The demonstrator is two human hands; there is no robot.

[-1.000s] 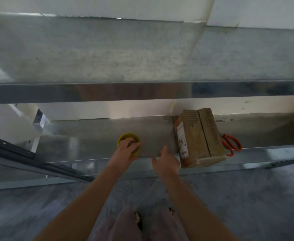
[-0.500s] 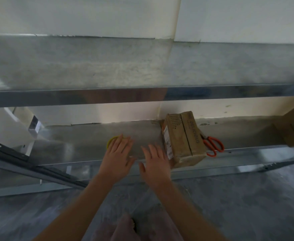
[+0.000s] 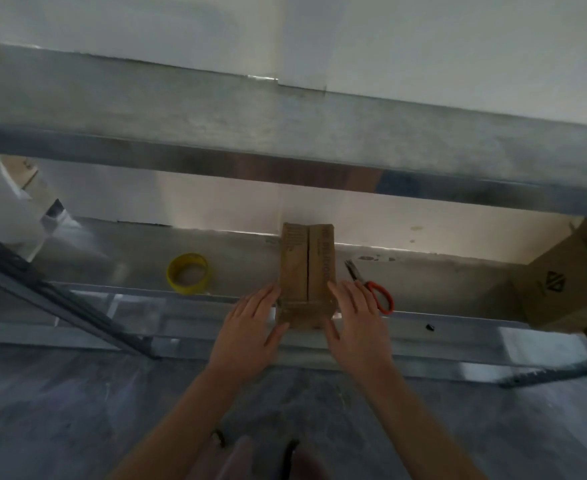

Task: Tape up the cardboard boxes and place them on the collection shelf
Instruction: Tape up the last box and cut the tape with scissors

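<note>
A small brown cardboard box (image 3: 306, 268) lies on the lower metal shelf (image 3: 441, 282), its top flaps meeting in a centre seam and its near end at the shelf's front edge. My left hand (image 3: 250, 330) lies flat against the box's left side with straight fingers. My right hand (image 3: 354, 323) does the same on the right side. A yellow roll of tape (image 3: 188, 273) lies on the shelf to the left of the box, apart from both hands.
Orange-handled scissors (image 3: 375, 292) lie just right of the box, behind my right hand. A larger cardboard box (image 3: 562, 282) stands at the shelf's right end. An upper metal shelf (image 3: 285, 133) overhangs. A slanted metal brace (image 3: 60, 299) crosses at the left.
My left hand has let go of the yellow tape roll and moved right. Both hands now flank the small box, which sits square to me.
</note>
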